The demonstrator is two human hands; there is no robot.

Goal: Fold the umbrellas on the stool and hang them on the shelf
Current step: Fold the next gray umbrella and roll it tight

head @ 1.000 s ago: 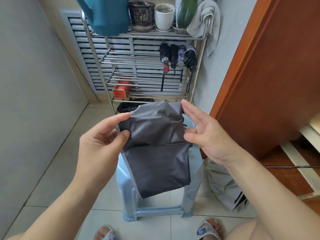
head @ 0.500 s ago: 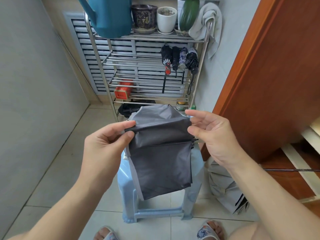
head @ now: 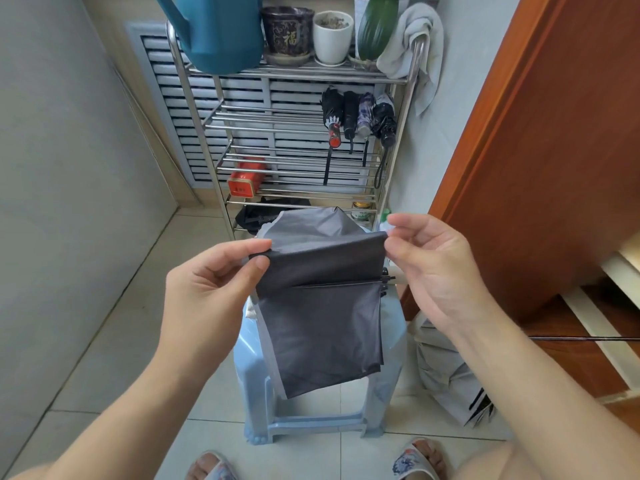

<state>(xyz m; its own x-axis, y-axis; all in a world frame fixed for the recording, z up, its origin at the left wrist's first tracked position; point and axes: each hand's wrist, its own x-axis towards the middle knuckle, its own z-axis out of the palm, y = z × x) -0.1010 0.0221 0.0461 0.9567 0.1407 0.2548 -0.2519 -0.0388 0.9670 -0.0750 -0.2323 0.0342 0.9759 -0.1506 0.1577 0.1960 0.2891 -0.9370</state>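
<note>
Pinching a fold of the grey umbrella [head: 322,317] canopy taut between left hand [head: 207,282] and right hand [head: 440,271] fingertips, its smooth dark panels with a pale edge hang below the fingers over the blue stool [head: 252,368], the shelf [head: 298,133] well beyond.

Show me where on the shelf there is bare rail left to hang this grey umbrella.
The hanging rail on the shelf is bare from its left post across to the four hung umbrellas, which crowd the right end. The lower tiers hold a red tin at left and dark fabric below. Both hands pinch the grey umbrella above the stool.
</note>
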